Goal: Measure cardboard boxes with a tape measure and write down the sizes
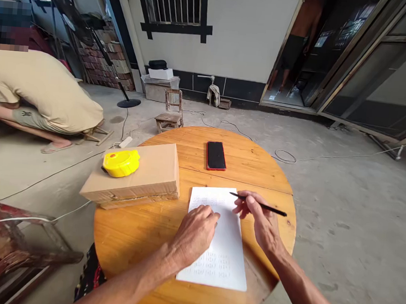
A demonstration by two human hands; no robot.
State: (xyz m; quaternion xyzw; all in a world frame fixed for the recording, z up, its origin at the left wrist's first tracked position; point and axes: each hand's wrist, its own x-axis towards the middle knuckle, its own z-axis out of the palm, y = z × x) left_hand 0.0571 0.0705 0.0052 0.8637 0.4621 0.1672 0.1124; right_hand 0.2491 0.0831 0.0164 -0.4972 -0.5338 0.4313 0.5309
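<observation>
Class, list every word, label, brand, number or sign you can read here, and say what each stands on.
No text is legible.
Sheet of paper: handwritten-looking rows near the top and bottom, too small to read.
Seated person's shorts: a small dark mark, too blurred to read.
Yellow tape measure, cardboard box, phone: none readable.

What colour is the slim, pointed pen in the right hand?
The pen in the right hand is black, best seen in the head view.

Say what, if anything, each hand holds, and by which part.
The right hand holds a black pen a little behind its pointed tip; nothing shows held in the left hand.
</observation>
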